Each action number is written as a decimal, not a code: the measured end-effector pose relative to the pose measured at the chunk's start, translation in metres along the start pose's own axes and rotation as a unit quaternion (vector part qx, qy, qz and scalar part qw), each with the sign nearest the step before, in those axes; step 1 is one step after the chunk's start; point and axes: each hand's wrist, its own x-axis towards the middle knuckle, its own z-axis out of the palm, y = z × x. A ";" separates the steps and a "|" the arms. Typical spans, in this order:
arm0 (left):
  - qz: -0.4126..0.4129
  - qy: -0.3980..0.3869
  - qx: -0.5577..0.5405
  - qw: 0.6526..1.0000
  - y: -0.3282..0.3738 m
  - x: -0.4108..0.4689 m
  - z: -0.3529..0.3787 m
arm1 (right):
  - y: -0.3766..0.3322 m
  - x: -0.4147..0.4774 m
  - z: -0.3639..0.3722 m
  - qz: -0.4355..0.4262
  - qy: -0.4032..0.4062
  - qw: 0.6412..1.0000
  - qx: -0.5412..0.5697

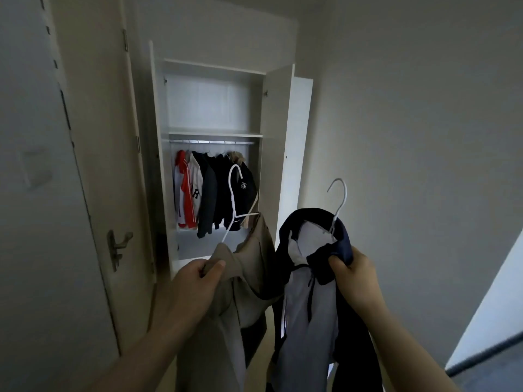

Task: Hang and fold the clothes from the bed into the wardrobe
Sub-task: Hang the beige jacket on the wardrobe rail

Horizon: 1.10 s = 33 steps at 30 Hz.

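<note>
head view | looking forward from the person's head | facing the wardrobe [212, 106] at 12 o'clock | standing near

Left hand [198, 275], right hand [351, 268] raised, both gripping.

The beige garment [249, 278] and the navy-and-grey garment [311, 321] are cut off by the bottom edge.

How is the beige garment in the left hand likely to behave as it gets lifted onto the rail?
Probably floppy: the beige garment droops in loose folds below the left hand. It may slip, since its white hanger sits tilted with one arm bare. Likely light, as one hand carries it.
</note>
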 end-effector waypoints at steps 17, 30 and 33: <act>0.001 -0.004 0.038 0.999 -0.067 0.250 0.055 | 0.065 0.226 0.147 0.029 -0.008 1.000 0.007; -0.012 -0.036 0.031 0.999 -0.127 0.447 0.107 | 0.118 0.399 0.245 0.037 -0.021 0.999 -0.030; -0.016 -0.034 0.016 0.999 -0.141 0.500 0.120 | 0.128 0.445 0.267 0.044 -0.024 0.997 -0.053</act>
